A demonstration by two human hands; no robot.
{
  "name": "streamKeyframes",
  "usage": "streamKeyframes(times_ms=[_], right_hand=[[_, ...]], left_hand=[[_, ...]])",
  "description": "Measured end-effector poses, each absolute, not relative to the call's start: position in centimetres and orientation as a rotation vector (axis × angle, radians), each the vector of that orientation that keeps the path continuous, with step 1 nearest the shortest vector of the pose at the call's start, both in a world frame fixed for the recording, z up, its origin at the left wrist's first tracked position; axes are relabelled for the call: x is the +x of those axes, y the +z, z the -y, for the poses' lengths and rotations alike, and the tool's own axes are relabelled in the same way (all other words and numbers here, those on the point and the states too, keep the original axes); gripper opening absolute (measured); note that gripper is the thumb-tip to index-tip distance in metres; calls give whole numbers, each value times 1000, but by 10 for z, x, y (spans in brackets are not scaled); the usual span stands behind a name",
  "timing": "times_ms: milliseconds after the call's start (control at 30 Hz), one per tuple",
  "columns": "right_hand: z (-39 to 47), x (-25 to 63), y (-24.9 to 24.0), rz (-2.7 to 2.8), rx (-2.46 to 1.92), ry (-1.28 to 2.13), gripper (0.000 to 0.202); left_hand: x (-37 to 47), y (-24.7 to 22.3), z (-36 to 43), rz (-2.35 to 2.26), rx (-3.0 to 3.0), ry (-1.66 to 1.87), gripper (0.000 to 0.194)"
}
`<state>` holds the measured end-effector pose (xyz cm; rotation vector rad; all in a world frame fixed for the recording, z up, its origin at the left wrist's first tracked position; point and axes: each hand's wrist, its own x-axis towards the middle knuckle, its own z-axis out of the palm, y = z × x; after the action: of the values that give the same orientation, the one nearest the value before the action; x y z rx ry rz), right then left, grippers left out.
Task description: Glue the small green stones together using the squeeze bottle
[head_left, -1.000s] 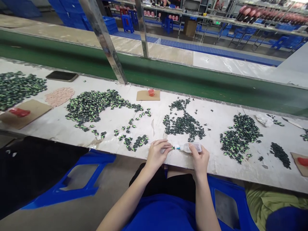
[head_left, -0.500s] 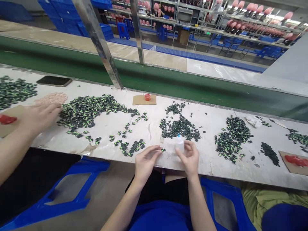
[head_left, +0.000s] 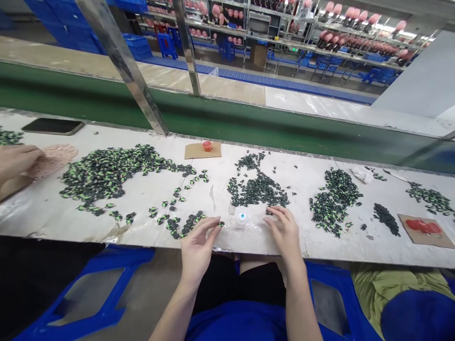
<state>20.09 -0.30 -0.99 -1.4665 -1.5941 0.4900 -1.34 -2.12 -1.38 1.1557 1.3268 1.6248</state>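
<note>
Pinched between thumb and fingertips of my left hand (head_left: 197, 246) is a small black-and-green piece (head_left: 221, 224), held just over the table's near part. A small white bottle with a blue tip (head_left: 241, 218) stands upright between my hands. My right hand (head_left: 284, 229) reaches to the near edge of a pile of small dark pieces (head_left: 261, 189); its thumb and fingers are apart, with a dark piece (head_left: 269, 212) at the fingertips. Whether that piece is gripped is unclear. More black-and-green pieces (head_left: 194, 222) lie just beyond my left hand.
A large black-and-green pile (head_left: 106, 170) and a pink pile (head_left: 59, 156) lie left, beside another person's hand (head_left: 16, 166). Cardboard with a red cup (head_left: 194, 151) lies behind. To the right are further piles (head_left: 334, 199) and cardboard with red material (head_left: 407, 232).
My right hand has let go of the white bottle, which now stands on the table, and has moved to the dark pile. My left hand still holds its piece. The view has shifted.
</note>
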Motion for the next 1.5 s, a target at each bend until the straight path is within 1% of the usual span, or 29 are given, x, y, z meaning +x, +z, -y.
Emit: streamKeyframes(times_ms=[33, 100, 233, 500, 567, 667, 767, 867, 1000, 1100, 1500], right_hand=[[0, 213, -10, 1638, -1507, 411, 19], [-7, 231, -12, 1710, -1578, 346, 17], [-22, 237, -16, 1768, -1650, 357, 13], [-22, 221, -7, 1742, -1628, 333, 23], [-11, 217, -2, 1650, -1612, 377, 23], [9, 206, 10, 1552, -1557, 551, 21], [25, 188, 21, 1516, -1444, 740, 21], [33, 172, 28, 1436, -1361, 847, 20], [35, 160, 28, 1307, -1393, 894, 16], [34, 156, 27, 1317, -1386, 910, 13], [32, 155, 24, 1371, -1316, 1021, 12]], left_hand=[[-14, -14, 22, -1308, 1175, 1622, 14], [-14, -15, 23, -1281, 1201, 1608, 14], [-13, -13, 27, -1260, 1224, 1554, 13], [-9, -5, 37, -1194, 1189, 1433, 19], [-7, -4, 39, -1218, 1190, 1397, 21], [-4, 1, 40, -1245, 1243, 1345, 20], [1, 8, 36, -1245, 1391, 1319, 17], [5, 14, 30, -1252, 1543, 1326, 17], [8, 16, 28, -1316, 1618, 1322, 20], [9, 14, 30, -1356, 1632, 1309, 18], [5, 15, 28, -1229, 1737, 1277, 19]])
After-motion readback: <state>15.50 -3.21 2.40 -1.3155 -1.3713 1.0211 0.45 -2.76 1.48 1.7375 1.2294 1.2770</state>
